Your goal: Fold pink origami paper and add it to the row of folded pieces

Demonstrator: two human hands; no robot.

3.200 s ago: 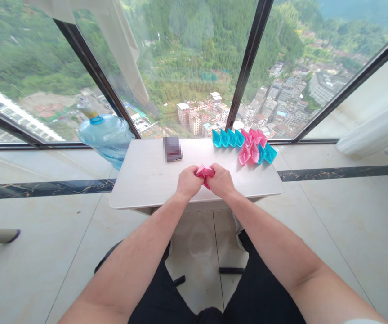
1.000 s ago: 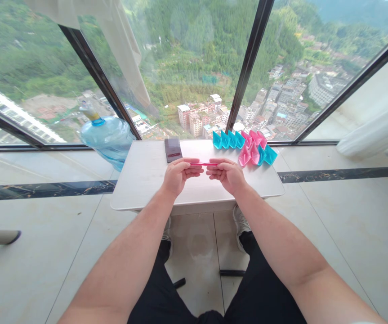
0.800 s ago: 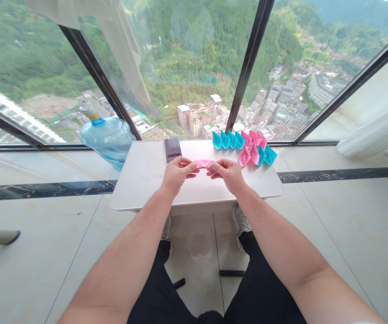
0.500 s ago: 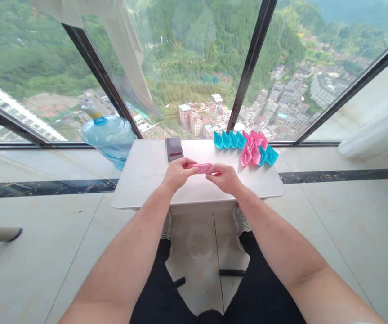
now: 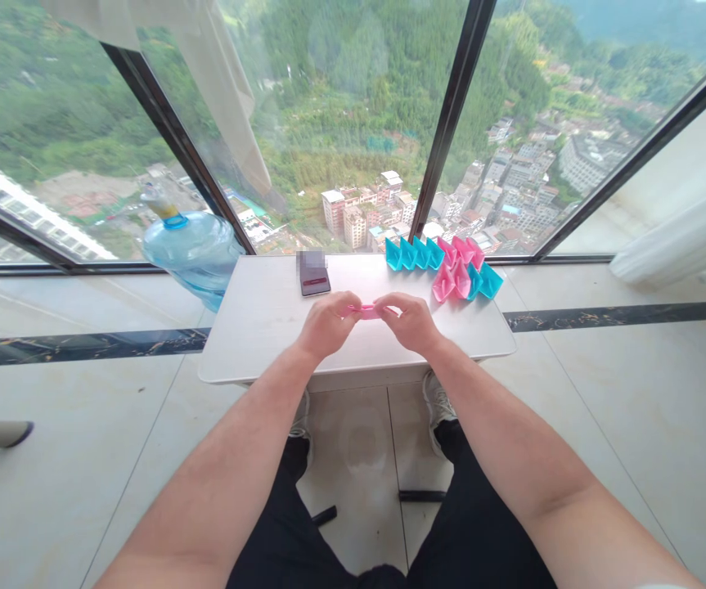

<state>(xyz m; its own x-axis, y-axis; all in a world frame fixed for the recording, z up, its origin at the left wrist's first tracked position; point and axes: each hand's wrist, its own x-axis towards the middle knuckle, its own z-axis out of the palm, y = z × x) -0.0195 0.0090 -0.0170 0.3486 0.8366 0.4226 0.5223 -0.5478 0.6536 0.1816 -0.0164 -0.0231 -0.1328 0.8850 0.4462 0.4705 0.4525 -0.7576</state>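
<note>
Between my two hands a folded piece of pink paper (image 5: 369,312) is held just above the white table. My left hand (image 5: 330,325) pinches its left end, and my right hand (image 5: 409,321) pinches the right end. Fingers cover much of the paper, so its full shape is hidden. Beyond my right hand stand several folded paper boats, blue ones (image 5: 415,254) in a row at the back left of the group, pink ones (image 5: 451,281) in the middle, and more blue ones (image 5: 484,281) at the right.
A phone (image 5: 313,274) lies on the white table (image 5: 248,327) behind my left hand. Left of the table stands a large blue water bottle (image 5: 193,249). Tall windows with dark frames (image 5: 454,114) rise behind the table. My shoes (image 5: 437,402) are under its front edge.
My left hand has turned and its fingers have moved inward along the pink paper, closer to my right hand. Less of the paper shows now. The view has shifted slightly.
</note>
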